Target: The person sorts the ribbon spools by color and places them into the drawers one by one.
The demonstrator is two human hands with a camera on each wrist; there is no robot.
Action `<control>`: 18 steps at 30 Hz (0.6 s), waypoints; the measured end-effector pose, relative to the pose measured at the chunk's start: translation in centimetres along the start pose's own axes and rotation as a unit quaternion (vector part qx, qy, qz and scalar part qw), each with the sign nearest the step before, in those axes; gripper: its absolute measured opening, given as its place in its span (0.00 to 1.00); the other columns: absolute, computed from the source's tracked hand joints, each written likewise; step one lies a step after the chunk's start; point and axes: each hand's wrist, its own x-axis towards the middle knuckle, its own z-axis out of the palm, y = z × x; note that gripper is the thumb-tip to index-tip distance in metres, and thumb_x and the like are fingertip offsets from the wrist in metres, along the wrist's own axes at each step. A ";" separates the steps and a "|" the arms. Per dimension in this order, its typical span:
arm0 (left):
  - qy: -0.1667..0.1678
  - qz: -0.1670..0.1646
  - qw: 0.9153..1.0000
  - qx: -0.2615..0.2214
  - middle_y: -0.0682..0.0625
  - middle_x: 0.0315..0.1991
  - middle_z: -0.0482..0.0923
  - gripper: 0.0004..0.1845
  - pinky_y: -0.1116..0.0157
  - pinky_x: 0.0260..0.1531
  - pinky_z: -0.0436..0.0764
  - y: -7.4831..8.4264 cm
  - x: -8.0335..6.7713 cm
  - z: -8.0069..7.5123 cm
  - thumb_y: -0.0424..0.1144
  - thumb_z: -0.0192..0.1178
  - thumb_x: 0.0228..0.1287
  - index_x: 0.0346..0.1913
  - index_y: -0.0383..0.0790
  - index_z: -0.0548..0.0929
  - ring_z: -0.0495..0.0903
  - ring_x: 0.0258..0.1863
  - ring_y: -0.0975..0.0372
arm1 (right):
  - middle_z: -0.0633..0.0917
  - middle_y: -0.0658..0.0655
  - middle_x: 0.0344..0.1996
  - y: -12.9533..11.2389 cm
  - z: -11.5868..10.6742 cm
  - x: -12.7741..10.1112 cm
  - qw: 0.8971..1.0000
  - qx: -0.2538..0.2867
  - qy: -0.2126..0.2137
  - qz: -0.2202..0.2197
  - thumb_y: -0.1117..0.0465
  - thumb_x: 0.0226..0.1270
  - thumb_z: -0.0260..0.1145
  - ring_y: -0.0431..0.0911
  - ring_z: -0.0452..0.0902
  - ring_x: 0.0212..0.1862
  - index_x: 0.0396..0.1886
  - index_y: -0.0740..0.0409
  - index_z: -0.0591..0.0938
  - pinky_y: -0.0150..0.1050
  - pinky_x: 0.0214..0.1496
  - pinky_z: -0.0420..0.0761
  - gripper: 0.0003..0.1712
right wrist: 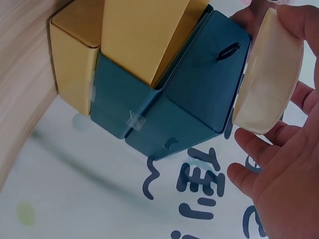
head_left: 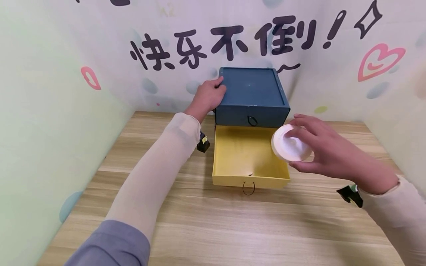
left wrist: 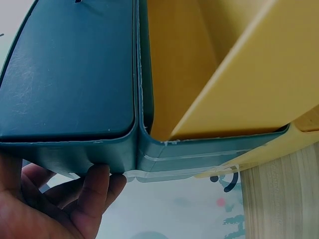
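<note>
My left hand (head_left: 209, 95) rests at the left side of a dark blue drawer box (head_left: 251, 87), fingertips against its upper edge. In the left wrist view, its bent fingers (left wrist: 94, 191) touch the box's side wall. Below the blue drawer front, a yellow drawer (head_left: 246, 153) is pulled out, with a dark loop handle (head_left: 248, 188). Between thumb and fingers, my right hand (head_left: 327, 151) holds a shallow white round dish (head_left: 295, 150), tilted, beside the yellow drawer's right edge. In the right wrist view, the dish (right wrist: 271, 74) appears side-on, in front of the blue box.
The stacked drawers stand on a wood-grain table (head_left: 246, 229), against a wall sheet (head_left: 186, 85) with black lettering. The blue drawer front carries a dark loop (head_left: 252, 121). A yellow tier (right wrist: 75, 64) lies beneath the pulled-out drawer's blue housing.
</note>
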 end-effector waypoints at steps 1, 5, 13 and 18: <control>0.000 0.000 1.000 0.000 0.61 0.78 0.51 0.27 0.64 0.31 0.66 0.0 0.0 0.0 0.51 0.42 0.78 0.77 0.63 0.57 0.69 0.40 0.57 | 0.73 0.64 0.60 -0.1 0.1 0.2 1.000 -0.001 0.000 -0.001 0.57 0.36 0.83 0.62 0.65 0.64 0.53 0.54 0.78 0.60 0.50 0.75 0.39; 0.000 0.004 1.000 0.001 0.61 0.77 0.52 0.27 0.64 0.32 0.66 -0.1 -0.1 0.0 0.50 0.42 0.78 0.77 0.63 0.58 0.68 0.37 0.56 | 0.74 0.64 0.60 -0.6 0.4 0.8 1.000 -0.007 -0.003 -0.005 0.56 0.36 0.84 0.63 0.64 0.65 0.52 0.54 0.79 0.63 0.53 0.71 0.38; -0.003 0.005 1.000 -0.003 0.60 0.78 0.51 0.27 0.64 0.36 0.67 0.0 -0.2 -0.1 0.51 0.42 0.78 0.77 0.63 0.57 0.70 0.54 0.57 | 0.74 0.63 0.60 -1.1 1.0 2.0 1.000 -0.008 -0.015 -0.020 0.52 0.40 0.83 0.61 0.62 0.67 0.52 0.53 0.79 0.64 0.55 0.72 0.36; -0.005 0.006 1.000 -0.003 0.59 0.78 0.51 0.27 0.65 0.38 0.67 0.0 -0.3 -0.3 0.50 0.42 0.78 0.77 0.62 0.58 0.69 0.58 0.59 | 0.74 0.63 0.60 -1.2 1.5 2.5 0.999 -0.002 -0.021 -0.027 0.51 0.42 0.82 0.62 0.61 0.68 0.51 0.53 0.79 0.64 0.58 0.70 0.35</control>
